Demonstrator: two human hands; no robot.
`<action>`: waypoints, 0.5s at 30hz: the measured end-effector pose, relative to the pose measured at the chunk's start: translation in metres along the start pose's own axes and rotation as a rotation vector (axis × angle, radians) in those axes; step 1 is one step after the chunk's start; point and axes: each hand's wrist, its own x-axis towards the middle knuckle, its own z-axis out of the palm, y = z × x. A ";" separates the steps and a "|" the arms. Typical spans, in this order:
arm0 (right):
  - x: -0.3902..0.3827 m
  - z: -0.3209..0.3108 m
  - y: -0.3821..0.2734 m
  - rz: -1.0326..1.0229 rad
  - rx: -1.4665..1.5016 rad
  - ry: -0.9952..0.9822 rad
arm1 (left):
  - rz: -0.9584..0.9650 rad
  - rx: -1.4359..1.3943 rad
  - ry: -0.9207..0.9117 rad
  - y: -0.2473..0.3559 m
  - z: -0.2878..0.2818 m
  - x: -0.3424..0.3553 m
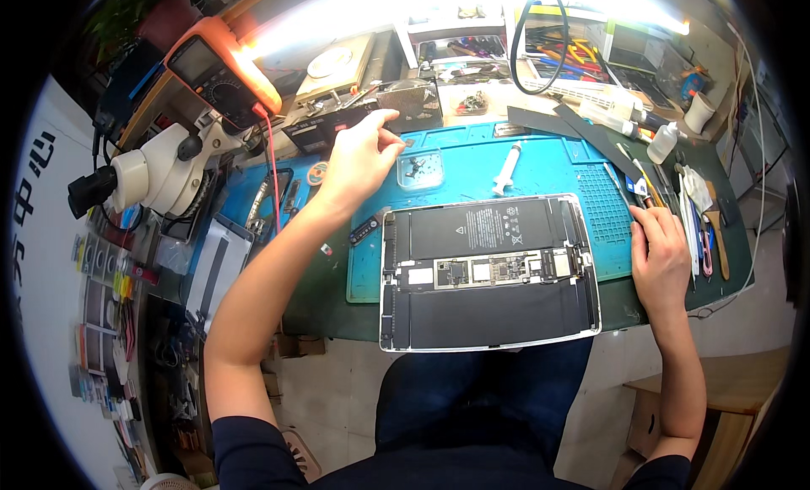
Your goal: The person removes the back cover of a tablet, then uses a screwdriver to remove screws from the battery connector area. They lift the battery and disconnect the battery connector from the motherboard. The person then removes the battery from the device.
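An opened tablet (489,317) lies at the near edge of the mat, its black battery cells and central circuit board showing. My left hand (361,159) is raised beyond its far left corner, beside a small clear plastic box (420,171) with tiny dark parts inside. Its index finger and thumb are apart, and I see nothing between them. To the right of the tablet, my right hand (661,258) rests low with curled fingers around the near end of a slim tool (619,185); its exact kind is unclear. A syringe (507,169) lies beyond the tablet.
The blue work mat (464,144) covers the bench. A white microscope (152,169) and an orange multimeter (221,72) stand at left. Brushes and slim tools crowd the right edge, near a small white bottle (663,142). Pliers (578,56) fill a tray at the back.
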 end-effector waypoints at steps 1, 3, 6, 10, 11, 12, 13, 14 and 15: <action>0.000 0.000 0.000 0.002 -0.002 -0.002 | 0.050 0.024 0.036 -0.004 0.002 -0.001; 0.001 0.000 -0.002 0.001 -0.002 -0.006 | 0.160 0.049 0.109 -0.011 0.001 -0.004; 0.001 0.001 -0.003 0.023 0.006 -0.013 | 0.266 0.078 0.111 -0.009 -0.008 -0.012; -0.001 0.000 0.000 0.025 -0.014 -0.013 | 0.188 -0.024 -0.207 0.024 -0.037 -0.052; -0.002 0.000 0.000 0.021 -0.018 -0.010 | 0.203 -0.016 -0.282 0.030 -0.044 -0.062; -0.002 0.000 0.000 0.016 -0.017 -0.006 | 0.213 -0.004 -0.356 0.032 -0.052 -0.072; -0.001 0.000 -0.001 0.031 -0.009 -0.016 | 0.324 0.022 -0.342 0.027 -0.054 -0.081; -0.001 0.000 -0.001 0.027 -0.008 -0.017 | 0.436 0.044 -0.328 0.023 -0.053 -0.088; -0.001 0.000 0.000 0.025 -0.008 -0.019 | 0.372 0.058 -0.357 0.026 -0.055 -0.098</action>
